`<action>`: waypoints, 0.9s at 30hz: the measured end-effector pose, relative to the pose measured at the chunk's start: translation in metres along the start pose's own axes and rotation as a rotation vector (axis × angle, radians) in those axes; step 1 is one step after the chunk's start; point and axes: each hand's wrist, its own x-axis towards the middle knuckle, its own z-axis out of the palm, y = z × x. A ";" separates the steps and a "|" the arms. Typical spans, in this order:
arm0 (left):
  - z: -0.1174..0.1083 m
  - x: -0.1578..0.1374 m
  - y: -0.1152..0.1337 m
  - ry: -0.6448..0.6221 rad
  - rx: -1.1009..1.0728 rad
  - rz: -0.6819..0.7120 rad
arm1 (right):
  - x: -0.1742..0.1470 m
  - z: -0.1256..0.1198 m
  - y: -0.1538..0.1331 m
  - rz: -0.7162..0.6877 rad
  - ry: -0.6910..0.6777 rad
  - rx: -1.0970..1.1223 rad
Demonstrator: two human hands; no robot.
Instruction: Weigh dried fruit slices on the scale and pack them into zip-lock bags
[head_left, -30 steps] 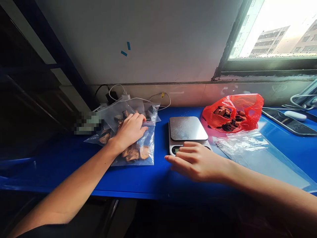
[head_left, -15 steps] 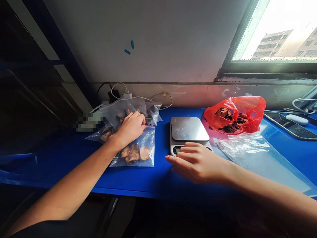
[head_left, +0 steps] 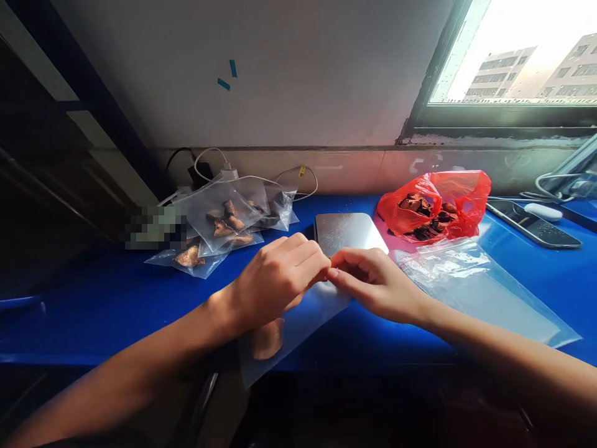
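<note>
A clear zip bag (head_left: 298,333) with brown dried slices (head_left: 268,339) in its lower corner hangs tilted between my two hands, over the front of the blue table. My left hand (head_left: 284,274) is closed on the bag's top edge and covers much of it. Thumb and forefinger of my right hand (head_left: 373,283) pinch the same edge at its right corner, touching the left fingertips. Just behind my hands stands a kitchen scale (head_left: 349,231) with a bare steel plate; its display is hidden.
Several filled zip bags (head_left: 228,218) lie piled at the back left, near cables and a plug (head_left: 228,173). A red plastic bag (head_left: 466,193) of dark dried pieces sits right of the scale. Flat clear bags (head_left: 494,298) and a phone (head_left: 536,224) lie farther right.
My left hand has left the bag pile and brought the front zip bag up off the table, rightward. My right hand has moved from the scale's front to pinch that bag's edge.
</note>
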 end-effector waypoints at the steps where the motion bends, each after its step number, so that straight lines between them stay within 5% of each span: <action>1: 0.000 0.000 0.001 0.021 -0.015 0.007 | 0.001 -0.001 -0.001 0.035 -0.029 0.081; 5: -0.002 -0.002 0.000 0.081 -0.062 0.028 | 0.001 -0.002 -0.001 0.125 -0.125 0.292; 14: -0.001 -0.003 -0.006 0.177 -0.139 -0.016 | -0.002 -0.001 -0.006 0.126 -0.165 0.387; 27: 0.002 -0.003 -0.008 0.066 -0.206 0.032 | -0.002 0.003 0.004 0.115 -0.166 0.384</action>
